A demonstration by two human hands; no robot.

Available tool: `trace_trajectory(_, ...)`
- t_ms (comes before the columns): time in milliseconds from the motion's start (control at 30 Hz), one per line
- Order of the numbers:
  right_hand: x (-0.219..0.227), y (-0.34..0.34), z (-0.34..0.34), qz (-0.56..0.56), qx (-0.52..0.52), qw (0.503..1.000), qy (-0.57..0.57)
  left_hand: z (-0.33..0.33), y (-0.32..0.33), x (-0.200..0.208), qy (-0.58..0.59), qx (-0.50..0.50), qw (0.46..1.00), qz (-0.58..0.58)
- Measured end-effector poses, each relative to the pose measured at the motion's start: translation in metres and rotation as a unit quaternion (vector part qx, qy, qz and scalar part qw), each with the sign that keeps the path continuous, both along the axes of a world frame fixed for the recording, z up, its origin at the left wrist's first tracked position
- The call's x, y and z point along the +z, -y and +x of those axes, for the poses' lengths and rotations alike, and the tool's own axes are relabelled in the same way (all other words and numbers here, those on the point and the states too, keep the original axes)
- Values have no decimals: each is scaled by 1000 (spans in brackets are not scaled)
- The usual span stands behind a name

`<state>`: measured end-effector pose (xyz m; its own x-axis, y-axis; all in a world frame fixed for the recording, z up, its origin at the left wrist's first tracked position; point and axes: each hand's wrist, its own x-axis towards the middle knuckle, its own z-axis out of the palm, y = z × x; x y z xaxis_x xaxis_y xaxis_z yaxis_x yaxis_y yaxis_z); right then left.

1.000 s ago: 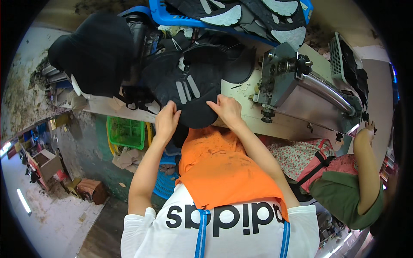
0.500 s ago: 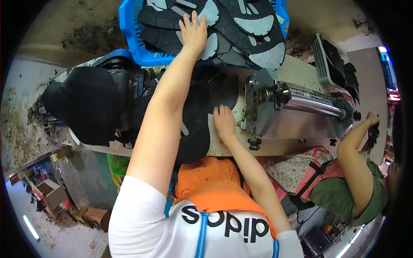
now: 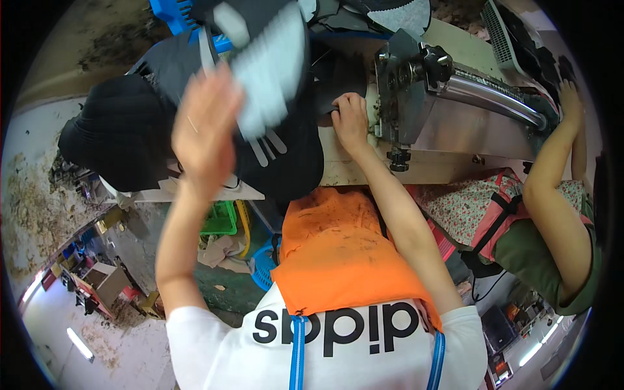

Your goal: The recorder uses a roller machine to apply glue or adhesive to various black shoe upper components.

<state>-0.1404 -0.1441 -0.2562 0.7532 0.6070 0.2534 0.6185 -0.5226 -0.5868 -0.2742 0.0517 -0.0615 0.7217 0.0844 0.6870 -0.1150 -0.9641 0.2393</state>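
Observation:
My left hand (image 3: 207,127), smeared by motion, is raised over the table with a black shoe upper (image 3: 270,71) that has a pale scalloped patch. The fingers' exact grip on it is blurred. Under and beside it, another black shoe upper (image 3: 289,170) with grey strips hangs over the table's near edge. To the right, my right hand (image 3: 351,123) rests at the tabletop, fingers curled on the edge of a dark flat piece (image 3: 335,88); its fingertips are partly hidden.
A blue basket (image 3: 172,14) of uppers stands at the far side. Right of my right hand is a metal roller machine (image 3: 494,97). A co-worker's arm (image 3: 552,182) reaches past it near a pale basket (image 3: 497,36). A black-covered bulky object (image 3: 114,136) sits left.
My left hand has come back from the blue basket, toward me and left, bringing a black shoe upper. My right hand's fingers have curled at the dark piece. The view has shifted.

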Motion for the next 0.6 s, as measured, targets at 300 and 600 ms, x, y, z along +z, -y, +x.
trace_trajectory(300, 70, -8, -14, 126, -22, 987, -99, -124, 70, -106, -410, -37, 907, -88)
trace_trajectory(600, 144, 45, -48, 138, 119, 737, -651, -111, 130, -63, -280, -39, 510, -812)
